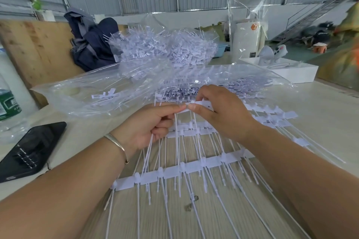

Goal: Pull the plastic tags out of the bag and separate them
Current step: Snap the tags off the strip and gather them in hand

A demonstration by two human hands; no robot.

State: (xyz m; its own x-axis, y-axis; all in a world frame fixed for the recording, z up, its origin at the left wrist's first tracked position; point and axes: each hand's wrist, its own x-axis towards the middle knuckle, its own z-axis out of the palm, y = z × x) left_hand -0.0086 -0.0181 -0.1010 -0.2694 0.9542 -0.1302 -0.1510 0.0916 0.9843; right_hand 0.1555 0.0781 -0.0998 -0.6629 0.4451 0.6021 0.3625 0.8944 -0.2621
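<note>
Mid-frame, the left hand and right hand pinch a strip of white plastic tags between thumb and fingertips, the left also closed round their thin tails. More joined strips lie below on the table. Behind, the clear bag blurs its heaped contents; a phone sits lower left.

Thin metal bangle, bare forearms
</note>
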